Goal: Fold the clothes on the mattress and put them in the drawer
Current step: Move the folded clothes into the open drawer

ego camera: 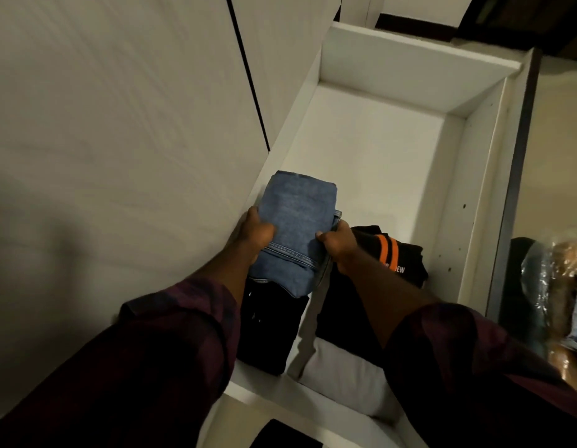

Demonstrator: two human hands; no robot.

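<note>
Folded jeans (297,231) held over drawer (393,150) near left wall; left hand (255,232) and right hand (337,242) fingers clamped on opposite edges. Black clothes (271,328) below, orange-striped garment (390,253) at right.

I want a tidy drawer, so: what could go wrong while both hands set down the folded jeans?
The jeans overlap only part of the black garment below, so they may settle tilted and slip. A loose denim edge hangs by the right hand; the fold might open on release.
</note>
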